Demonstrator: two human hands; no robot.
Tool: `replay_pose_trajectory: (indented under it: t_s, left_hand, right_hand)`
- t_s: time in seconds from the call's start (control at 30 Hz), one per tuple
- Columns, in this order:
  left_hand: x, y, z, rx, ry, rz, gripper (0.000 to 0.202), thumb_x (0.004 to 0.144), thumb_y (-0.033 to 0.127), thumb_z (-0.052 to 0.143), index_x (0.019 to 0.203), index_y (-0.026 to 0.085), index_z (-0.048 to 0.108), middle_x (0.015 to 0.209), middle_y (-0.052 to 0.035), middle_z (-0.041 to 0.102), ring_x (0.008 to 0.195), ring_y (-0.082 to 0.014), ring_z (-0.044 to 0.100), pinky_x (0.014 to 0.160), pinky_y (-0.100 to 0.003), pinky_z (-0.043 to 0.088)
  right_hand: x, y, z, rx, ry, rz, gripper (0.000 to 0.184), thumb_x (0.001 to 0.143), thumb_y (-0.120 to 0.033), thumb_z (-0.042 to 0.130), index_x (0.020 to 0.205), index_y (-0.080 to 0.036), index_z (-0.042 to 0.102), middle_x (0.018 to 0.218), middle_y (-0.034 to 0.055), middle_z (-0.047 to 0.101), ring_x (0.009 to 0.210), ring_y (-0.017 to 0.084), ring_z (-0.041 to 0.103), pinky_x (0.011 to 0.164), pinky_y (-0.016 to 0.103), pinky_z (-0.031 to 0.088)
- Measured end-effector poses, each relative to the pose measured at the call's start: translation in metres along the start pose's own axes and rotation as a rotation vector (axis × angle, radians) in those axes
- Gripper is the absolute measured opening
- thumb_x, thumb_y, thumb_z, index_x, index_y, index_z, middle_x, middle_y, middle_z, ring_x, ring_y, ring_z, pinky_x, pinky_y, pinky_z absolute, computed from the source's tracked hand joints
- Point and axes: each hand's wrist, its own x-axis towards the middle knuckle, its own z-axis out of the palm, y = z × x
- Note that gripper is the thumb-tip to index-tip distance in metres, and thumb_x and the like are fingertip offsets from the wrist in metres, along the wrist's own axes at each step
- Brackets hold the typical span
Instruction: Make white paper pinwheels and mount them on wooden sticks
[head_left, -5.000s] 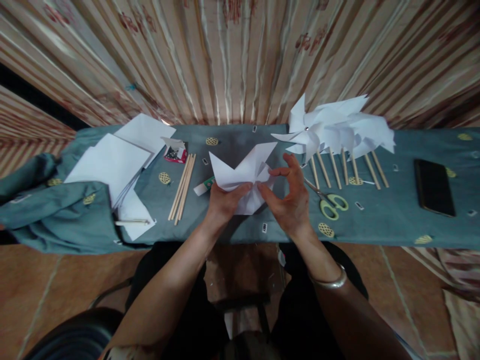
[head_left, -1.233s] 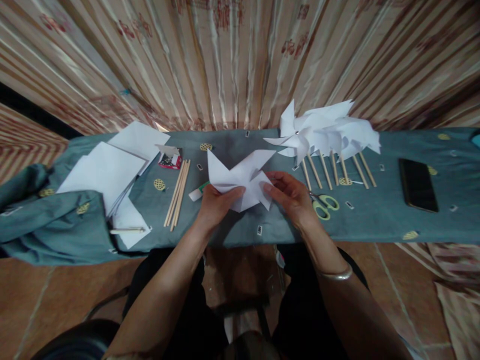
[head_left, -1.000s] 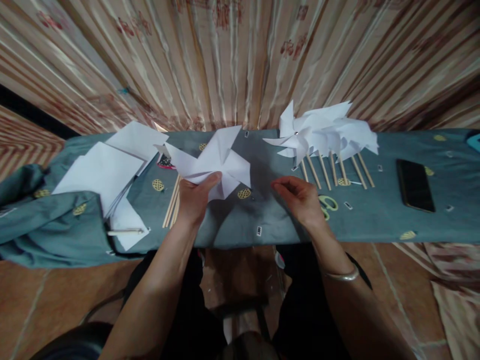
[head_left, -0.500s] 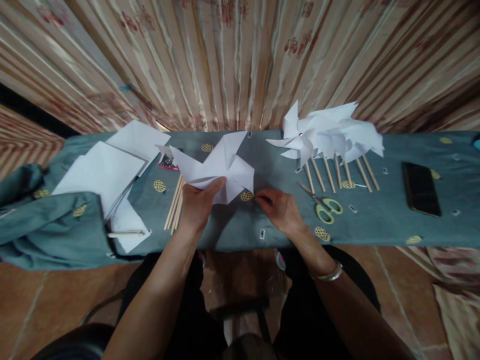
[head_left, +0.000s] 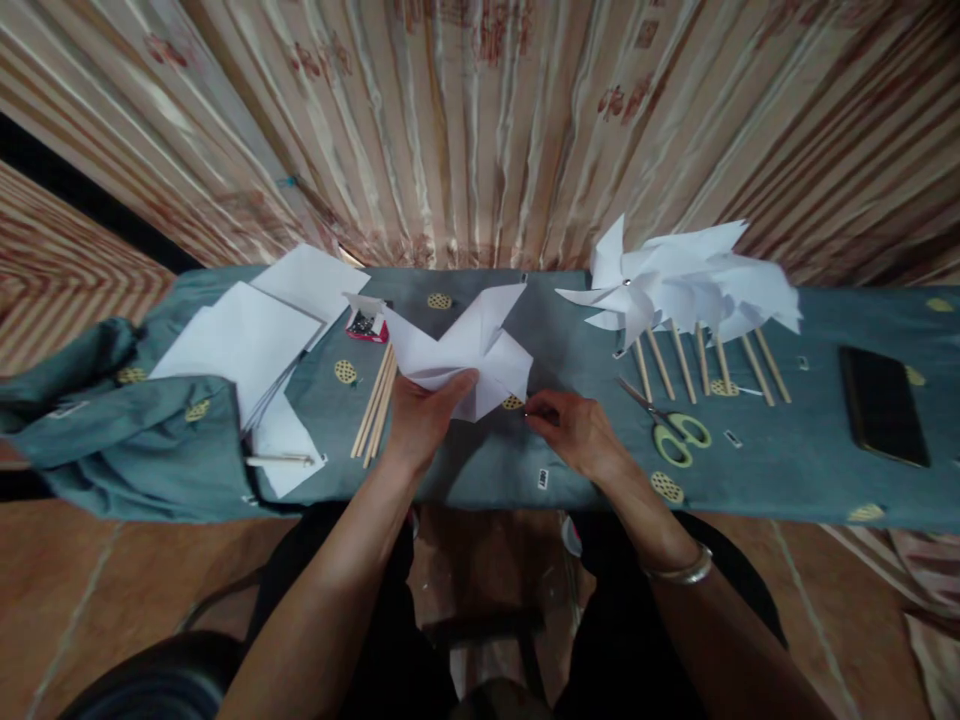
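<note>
A folded white paper pinwheel (head_left: 466,345) is pinched in my left hand (head_left: 424,415), thumb on top near its centre. It has no stick on it, and my other left fingers are hidden beneath the paper. Just right of its lower blade, my right hand (head_left: 574,432) is closed in a pinch. A tiny dark thing shows at those fingertips, too small to name. Several thin wooden sticks (head_left: 375,408) lie beside my left hand. Behind them stands a small open red-and-white box (head_left: 367,322) of small shiny metal pieces.
Several white pinwheels on sticks (head_left: 694,285) lie overlapped at the right. Green-handled scissors (head_left: 673,438) and a dark phone (head_left: 885,408) lie nearby. Stacked white paper sheets (head_left: 238,335), a cut paper piece and a pen (head_left: 281,460) are at left, where the green cloth (head_left: 135,440) bunches up.
The view has shifted, so everything on the table appears farther right. Both hands keep the same grip, the left on the pinwheel and the right pinched beside it.
</note>
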Motion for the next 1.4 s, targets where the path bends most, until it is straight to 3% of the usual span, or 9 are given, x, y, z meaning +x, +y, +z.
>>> replay_pose_trajectory:
  t_s: [0.2,0.33,0.4,0.5,0.6,0.73,0.87,1.17,1.4]
  left_hand:
    - [-0.001,0.002,0.003,0.032,-0.004,0.014,0.018,0.058,0.025,0.079,0.071,0.014,0.073,0.073,-0.0058,0.074,0.077,-0.0211,0.069,0.068,-0.030,0.055]
    - [0.000,-0.002,0.006,0.076,0.013,0.040,0.017,0.058,0.024,0.078,0.070,0.014,0.073,0.073,-0.0056,0.074,0.077,-0.0216,0.069,0.066,-0.030,0.055]
    - [0.000,-0.006,0.007,0.105,0.016,0.078,0.018,0.059,0.024,0.077,0.073,0.014,0.074,0.074,-0.0056,0.074,0.076,-0.0218,0.069,0.066,-0.030,0.055]
    - [-0.002,-0.011,0.013,0.143,-0.002,0.117,0.017,0.060,0.025,0.077,0.072,0.013,0.074,0.072,-0.0056,0.074,0.074,-0.0221,0.069,0.064,-0.030,0.055]
    - [-0.007,-0.012,0.022,0.132,-0.031,0.106,0.015,0.060,0.024,0.077,0.070,0.015,0.073,0.071,-0.0047,0.074,0.070,-0.0217,0.069,0.064,-0.031,0.056]
    - [-0.013,-0.012,0.033,0.033,-0.073,0.050,0.017,0.057,0.022,0.078,0.072,0.018,0.073,0.079,-0.0030,0.076,0.072,-0.0205,0.069,0.069,-0.031,0.057]
    - [-0.016,-0.012,0.037,-0.057,-0.095,0.033,0.017,0.056,0.020,0.077,0.073,0.019,0.073,0.078,-0.0020,0.076,0.069,-0.0177,0.069,0.069,-0.029,0.056]
    - [-0.018,-0.013,0.036,-0.059,-0.107,0.021,0.016,0.056,0.022,0.078,0.071,0.020,0.072,0.080,-0.0016,0.076,0.074,-0.0191,0.070,0.070,-0.029,0.057]
    - [-0.018,-0.014,0.033,0.003,-0.118,0.026,0.023,0.057,0.024,0.079,0.079,0.020,0.074,0.081,-0.0018,0.076,0.076,-0.0214,0.070,0.072,-0.032,0.057]
  right_hand:
    - [-0.007,0.003,0.001,0.015,0.048,-0.064,0.012,0.080,-0.015,0.056,0.081,-0.021,0.067,0.076,0.0020,0.069,0.074,0.019,0.063,0.069,0.030,0.045]
    - [-0.013,0.000,-0.011,0.227,0.218,-0.034,0.007,0.081,-0.023,0.059,0.081,-0.023,0.067,0.076,0.0006,0.067,0.074,0.018,0.062,0.073,0.032,0.047]
    - [-0.014,-0.004,-0.019,0.399,0.332,-0.037,0.005,0.082,-0.026,0.062,0.082,-0.024,0.066,0.084,0.0011,0.068,0.082,0.019,0.064,0.081,0.034,0.048]
    - [-0.014,-0.013,-0.024,0.567,0.405,-0.119,0.002,0.079,-0.026,0.066,0.080,-0.025,0.066,0.116,0.0033,0.064,0.113,0.022,0.058,0.103,0.041,0.040]
    - [-0.011,-0.023,-0.021,0.623,0.395,-0.166,0.002,0.078,-0.025,0.068,0.078,-0.025,0.067,0.138,0.0014,0.051,0.134,0.025,0.041,0.113,0.046,0.029]
    - [-0.009,-0.028,-0.015,0.639,0.384,-0.160,0.003,0.078,-0.024,0.068,0.077,-0.026,0.066,0.143,-0.0011,0.047,0.141,0.024,0.031,0.116,0.047,0.024]
    - [-0.010,-0.028,-0.016,0.665,0.379,-0.156,0.002,0.079,-0.024,0.067,0.079,-0.025,0.066,0.145,-0.0007,0.045,0.141,0.024,0.032,0.115,0.044,0.025]
    - [-0.011,-0.026,-0.017,0.671,0.368,-0.155,0.002,0.079,-0.025,0.067,0.079,-0.026,0.066,0.141,-0.0008,0.049,0.140,0.024,0.033,0.114,0.045,0.028]
    - [-0.010,-0.021,-0.014,0.667,0.338,-0.154,0.002,0.081,-0.028,0.066,0.080,-0.026,0.065,0.137,0.0006,0.052,0.140,0.024,0.033,0.115,0.047,0.027]
